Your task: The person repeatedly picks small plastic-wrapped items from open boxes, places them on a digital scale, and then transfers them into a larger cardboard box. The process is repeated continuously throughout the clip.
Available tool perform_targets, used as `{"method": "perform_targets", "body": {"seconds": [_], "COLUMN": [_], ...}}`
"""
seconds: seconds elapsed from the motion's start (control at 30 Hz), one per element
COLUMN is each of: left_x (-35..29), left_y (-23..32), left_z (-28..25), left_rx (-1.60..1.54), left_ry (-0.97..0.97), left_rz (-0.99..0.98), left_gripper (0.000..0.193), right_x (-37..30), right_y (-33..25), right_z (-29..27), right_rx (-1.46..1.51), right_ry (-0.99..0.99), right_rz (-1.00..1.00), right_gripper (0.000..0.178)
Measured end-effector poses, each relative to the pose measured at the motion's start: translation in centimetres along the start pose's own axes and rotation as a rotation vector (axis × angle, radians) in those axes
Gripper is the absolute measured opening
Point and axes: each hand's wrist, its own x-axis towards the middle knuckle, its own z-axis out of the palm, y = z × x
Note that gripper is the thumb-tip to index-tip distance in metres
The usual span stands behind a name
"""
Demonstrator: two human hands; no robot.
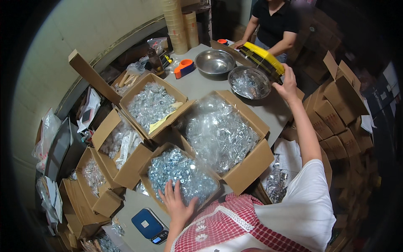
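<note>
Right hand (287, 86) is stretched way out across the counter (196, 87), fingers closed around the near corner of a yellow-edged dark tray (264, 58), thumb low and the rest over the top edge. That tray is up at the far end, tilted, right by a steel bowl (263, 78) with clear packets of small metal bits in it. A co-worker (275, 23) in a dark top stands on the other side, hands near the tray too, can't really tell if they're gripping it. Left hand (178, 206) is down close to the body, fingers spread wide and not gripping anything I can see, resting at the edge of a cardboard box (215, 194) packed with bluish metal parts (176, 166) under clear plastic. Just beyond that there's a bigger open box (247, 173) full of clear bags, more boxes off to the left, and a little blue scale (147, 224) by the left forearm. Second steel bowl (215, 63) sits next to the first, with an orange and dark blue tape dispenser (184, 69) just beside it
</note>
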Motion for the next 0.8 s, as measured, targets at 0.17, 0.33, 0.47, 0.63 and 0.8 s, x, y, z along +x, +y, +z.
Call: {"method": "perform_targets", "body": {"seconds": [0.17, 0.33, 0.47, 0.63, 0.8], "left_x": [-0.5, -1.6, -4.2, -12.0, -20.0], "left_y": [-0.7, -2.2, -5.2, -11.5, -20.0], "left_z": [0.3, -0.6, -3.9, -9.3, -12.6], "left_rx": [-0.083, -0.341, -0.667, -1.438, -1.23], "left_ry": [0.078, 0.27, 0.258, 0.241, 0.443], "left_rz": [0.064, 0.115, 0.019, -0.245, -0.643], "left_gripper": [0.078, 0.05, 0.058, 0.088, 0.062], "right_x": [-1.4, -6.1, -11.1, -17.0, -21.3], "right_y": [-3.8, -14.7, -27.3, -42.9, -53.2], "right_z": [-4.1, -7.1, -7.9, -6.1, -3.9], "right_rx": [0.318, 1.009, 1.221, 1.313, 1.095], "right_ry": [0.294, 0.175, -0.159, -0.627, -0.983], "right_rz": [0.465, 0.721, 0.796, 0.769, 0.289], "right_gripper": [0.076, 0.06, 0.055, 0.056, 0.053]}}
